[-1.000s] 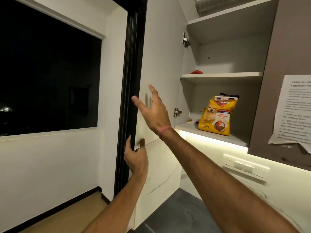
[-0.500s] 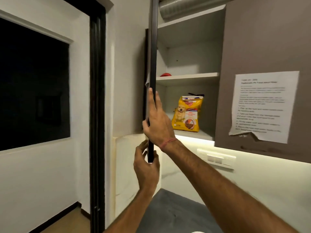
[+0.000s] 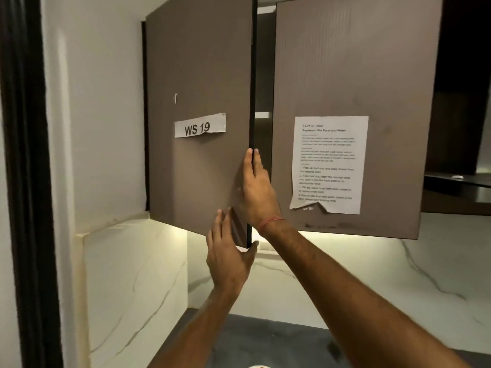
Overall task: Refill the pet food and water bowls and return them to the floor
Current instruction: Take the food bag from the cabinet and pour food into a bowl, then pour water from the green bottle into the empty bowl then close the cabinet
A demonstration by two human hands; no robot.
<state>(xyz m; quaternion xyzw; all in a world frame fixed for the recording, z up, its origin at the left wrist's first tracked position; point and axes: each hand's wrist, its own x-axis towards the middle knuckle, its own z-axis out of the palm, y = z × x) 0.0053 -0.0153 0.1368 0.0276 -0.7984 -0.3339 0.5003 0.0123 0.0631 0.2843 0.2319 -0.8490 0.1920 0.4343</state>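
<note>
The brown left cabinet door (image 3: pixel 199 168), labelled "WS 19" (image 3: pixel 199 126), stands almost shut, with a narrow dark gap beside the right door (image 3: pixel 345 62). My right hand (image 3: pixel 256 192) grips its free vertical edge, fingers wrapped around it. My left hand (image 3: pixel 229 256) holds the lower corner, fingers flat on the front and thumb hooked under the bottom edge. The door hides the shelves and the pet food bag. No bowl is clearly in view; a pale rounded edge (image 3: pixel 256 366) peeks in at the bottom.
A printed task sheet (image 3: pixel 329 166) is taped to the right cabinet door. Lit white marble wall (image 3: pixel 398 274) runs below the cabinets, above a dark grey countertop (image 3: pixel 265 338). A black door frame (image 3: pixel 24 181) stands at the far left.
The cabinet door has swung from wide open to nearly shut, covering the shelves and the yellow pet food bag. Both hands moved with its edge, and my view turned right.
</note>
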